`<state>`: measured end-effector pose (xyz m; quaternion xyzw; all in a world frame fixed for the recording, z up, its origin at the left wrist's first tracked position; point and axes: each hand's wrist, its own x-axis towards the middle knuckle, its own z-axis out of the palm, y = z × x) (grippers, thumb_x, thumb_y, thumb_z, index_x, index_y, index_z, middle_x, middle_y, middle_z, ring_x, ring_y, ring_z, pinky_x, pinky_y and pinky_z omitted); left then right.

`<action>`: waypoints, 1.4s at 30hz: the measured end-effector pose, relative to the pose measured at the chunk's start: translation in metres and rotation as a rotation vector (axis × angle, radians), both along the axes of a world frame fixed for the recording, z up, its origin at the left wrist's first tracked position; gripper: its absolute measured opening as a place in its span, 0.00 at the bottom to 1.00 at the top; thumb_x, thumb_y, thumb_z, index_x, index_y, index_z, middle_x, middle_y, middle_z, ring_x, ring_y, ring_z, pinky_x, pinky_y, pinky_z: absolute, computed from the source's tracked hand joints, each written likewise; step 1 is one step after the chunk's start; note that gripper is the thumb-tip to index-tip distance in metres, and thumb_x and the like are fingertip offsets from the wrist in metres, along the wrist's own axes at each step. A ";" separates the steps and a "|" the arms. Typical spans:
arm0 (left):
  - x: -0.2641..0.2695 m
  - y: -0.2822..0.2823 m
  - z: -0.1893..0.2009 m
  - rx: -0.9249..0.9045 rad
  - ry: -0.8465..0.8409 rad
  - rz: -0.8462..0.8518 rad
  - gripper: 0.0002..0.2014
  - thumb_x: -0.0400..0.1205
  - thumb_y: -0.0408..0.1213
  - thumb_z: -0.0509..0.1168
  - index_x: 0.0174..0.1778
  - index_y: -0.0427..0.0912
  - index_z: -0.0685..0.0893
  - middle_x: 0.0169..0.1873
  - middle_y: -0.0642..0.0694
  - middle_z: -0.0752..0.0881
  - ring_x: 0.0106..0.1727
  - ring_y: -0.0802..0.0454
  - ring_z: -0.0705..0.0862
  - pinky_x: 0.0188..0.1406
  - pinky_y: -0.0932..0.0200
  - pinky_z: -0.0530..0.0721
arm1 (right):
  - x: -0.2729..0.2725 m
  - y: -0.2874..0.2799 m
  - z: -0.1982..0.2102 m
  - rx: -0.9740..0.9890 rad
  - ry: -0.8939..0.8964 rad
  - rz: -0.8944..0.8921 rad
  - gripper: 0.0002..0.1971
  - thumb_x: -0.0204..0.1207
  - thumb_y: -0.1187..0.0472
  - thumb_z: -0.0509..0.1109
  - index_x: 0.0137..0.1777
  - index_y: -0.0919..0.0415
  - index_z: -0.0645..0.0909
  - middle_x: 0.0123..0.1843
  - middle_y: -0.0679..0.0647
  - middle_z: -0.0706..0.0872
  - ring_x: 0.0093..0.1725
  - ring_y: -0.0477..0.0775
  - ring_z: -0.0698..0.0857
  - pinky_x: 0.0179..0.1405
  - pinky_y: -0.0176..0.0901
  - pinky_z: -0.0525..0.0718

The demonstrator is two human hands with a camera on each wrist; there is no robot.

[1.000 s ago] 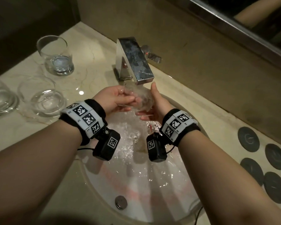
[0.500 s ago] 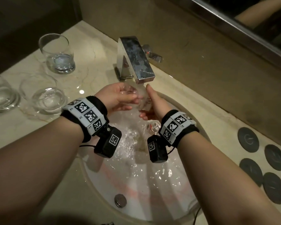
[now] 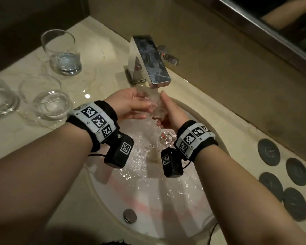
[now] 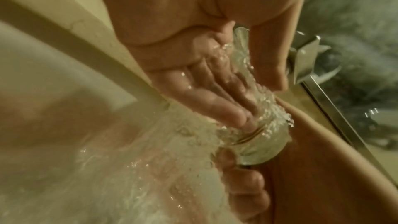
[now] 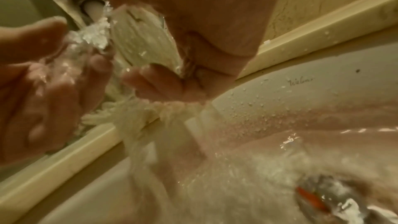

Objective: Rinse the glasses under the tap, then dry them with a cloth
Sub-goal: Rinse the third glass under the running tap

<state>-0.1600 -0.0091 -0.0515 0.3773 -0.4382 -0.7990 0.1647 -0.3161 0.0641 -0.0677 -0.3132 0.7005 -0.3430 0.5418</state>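
Observation:
Both my hands hold a clear glass (image 3: 156, 102) in the running water just below the chrome tap (image 3: 148, 61). My left hand (image 3: 138, 105) pinches its wall, the fingers (image 4: 215, 101) lying along the glass (image 4: 258, 139) and the thumb on the other side. From the right, my right hand (image 3: 167, 112) cups the glass (image 5: 146, 43), with its fingers (image 5: 155, 79) curled under the base. Water spills over the glass into the white sink (image 3: 166, 200). Three more glasses stand on the counter to the left: one at the back (image 3: 62, 53), one nearer (image 3: 46, 98) and one at the edge (image 3: 0, 98). I see no cloth.
The sink has a metal drain plug (image 3: 129, 215) at its near side. Several dark round coasters (image 3: 268, 152) lie on the marble counter (image 3: 104, 55) at the right. A wall and a mirror frame (image 3: 254, 27) rise close behind the tap.
Both hands have stayed under the tap with the glass, which has been turned slightly between them. Water keeps running.

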 end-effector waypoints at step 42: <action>-0.001 0.001 0.007 0.072 0.021 0.083 0.05 0.81 0.29 0.63 0.49 0.40 0.81 0.38 0.45 0.90 0.37 0.57 0.89 0.33 0.66 0.86 | -0.008 -0.010 0.014 0.032 0.319 0.019 0.37 0.72 0.28 0.60 0.69 0.57 0.75 0.58 0.55 0.85 0.49 0.52 0.86 0.46 0.45 0.84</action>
